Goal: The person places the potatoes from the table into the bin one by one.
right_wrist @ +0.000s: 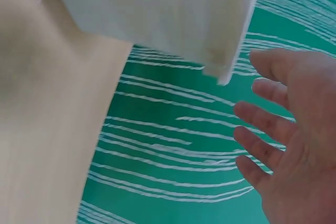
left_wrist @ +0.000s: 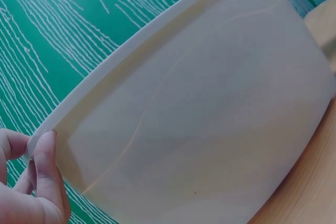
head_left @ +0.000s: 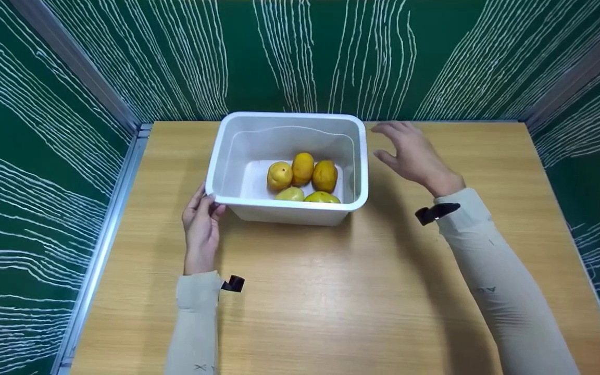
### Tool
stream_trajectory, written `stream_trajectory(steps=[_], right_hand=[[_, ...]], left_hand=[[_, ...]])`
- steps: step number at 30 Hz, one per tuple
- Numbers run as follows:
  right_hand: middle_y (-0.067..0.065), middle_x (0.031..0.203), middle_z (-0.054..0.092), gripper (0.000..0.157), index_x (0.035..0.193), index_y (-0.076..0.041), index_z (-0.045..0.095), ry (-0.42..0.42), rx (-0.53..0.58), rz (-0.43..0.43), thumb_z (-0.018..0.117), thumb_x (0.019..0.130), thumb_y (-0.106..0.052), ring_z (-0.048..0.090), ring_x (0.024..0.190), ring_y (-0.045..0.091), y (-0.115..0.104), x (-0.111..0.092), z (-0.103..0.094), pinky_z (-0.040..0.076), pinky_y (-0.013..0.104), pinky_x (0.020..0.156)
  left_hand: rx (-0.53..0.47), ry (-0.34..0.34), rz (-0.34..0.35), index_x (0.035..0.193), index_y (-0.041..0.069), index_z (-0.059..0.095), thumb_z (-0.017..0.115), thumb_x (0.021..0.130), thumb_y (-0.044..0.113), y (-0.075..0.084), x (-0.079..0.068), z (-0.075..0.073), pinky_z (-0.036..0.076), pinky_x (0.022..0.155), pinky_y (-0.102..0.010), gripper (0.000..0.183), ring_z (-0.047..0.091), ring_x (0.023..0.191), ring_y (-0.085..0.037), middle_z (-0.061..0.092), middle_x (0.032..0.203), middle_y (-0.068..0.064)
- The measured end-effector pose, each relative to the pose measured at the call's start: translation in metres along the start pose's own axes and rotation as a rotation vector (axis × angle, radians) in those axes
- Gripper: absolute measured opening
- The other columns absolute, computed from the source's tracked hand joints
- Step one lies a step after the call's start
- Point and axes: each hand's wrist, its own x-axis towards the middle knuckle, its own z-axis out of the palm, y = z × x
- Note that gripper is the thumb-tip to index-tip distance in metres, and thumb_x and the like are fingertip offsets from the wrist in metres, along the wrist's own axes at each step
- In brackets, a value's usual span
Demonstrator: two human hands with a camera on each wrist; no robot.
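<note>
A white plastic bin (head_left: 289, 214) stands on the table with its open top facing up. Inside it lie several round yellow fruits (head_left: 303, 166), two of them greener and partly hidden by the front wall. My left hand (head_left: 202, 224) grips the rim at the bin's front left corner. Seen from the left wrist, the fingers (left_wrist: 47, 161) pinch that rim from both sides. Just off the bin's right side, my right hand (head_left: 415, 153) has its fingers spread and holds nothing. A gap shows between those fingers and the bin wall (right_wrist: 152, 9) in the right wrist view.
The wooden table (head_left: 300, 302) runs back to a green wall (head_left: 326, 57) with white wavy lines. Similar panels rise at left and right. A metal rail (head_left: 107, 229) follows the table's left edge. Black wrist mounts (head_left: 437, 213) sit on both sleeves.
</note>
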Motion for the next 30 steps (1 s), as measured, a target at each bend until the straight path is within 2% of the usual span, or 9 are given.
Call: stream_trajectory(steps=[7, 14, 22, 30], right_hand=[[0.021, 0.154, 0.053, 0.049, 0.147, -0.004, 0.058, 0.001, 0.018, 0.087, 0.072, 0.102, -0.017, 0.044, 0.143, 0.045, 0.021, -0.017, 0.007, 0.036, 0.068, 0.123], [0.025, 0.151, 0.054, 0.048, 0.145, 0.000, 0.058, 0.015, 0.025, 0.126, 0.072, 0.102, -0.015, 0.043, 0.143, 0.046, 0.041, -0.036, 0.013, 0.033, 0.069, 0.124], [0.026, 0.153, 0.051, 0.048, 0.146, 0.000, 0.057, 0.002, 0.047, 0.200, 0.071, 0.102, -0.014, 0.040, 0.143, 0.047, 0.066, -0.060, 0.017, 0.032, 0.069, 0.123], [0.029, 0.150, 0.052, 0.048, 0.145, 0.003, 0.057, 0.008, 0.051, 0.209, 0.071, 0.102, -0.014, 0.042, 0.141, 0.050, 0.079, -0.075, 0.016, 0.032, 0.070, 0.121]], left_hand=[[-0.015, 0.005, -0.004, 0.153, 0.000, 0.051, 0.055, 0.105, -0.005, 0.001, 0.000, 0.000, 0.062, 0.067, -0.013, 0.048, 0.064, 0.080, -0.011, 0.060, 0.124, -0.012], [-0.010, -0.020, 0.030, 0.152, -0.006, 0.049, 0.052, 0.104, -0.008, -0.001, -0.001, 0.000, 0.060, 0.059, -0.011, 0.048, 0.062, 0.073, -0.010, 0.061, 0.110, -0.010], [-0.015, -0.005, 0.018, 0.153, -0.003, 0.050, 0.054, 0.104, -0.007, -0.001, 0.000, 0.000, 0.061, 0.062, -0.011, 0.049, 0.063, 0.075, -0.009, 0.064, 0.111, -0.009], [0.001, 0.002, 0.008, 0.154, -0.002, 0.049, 0.054, 0.104, -0.006, 0.000, 0.000, 0.000, 0.061, 0.064, -0.011, 0.050, 0.062, 0.077, -0.009, 0.061, 0.119, -0.009]])
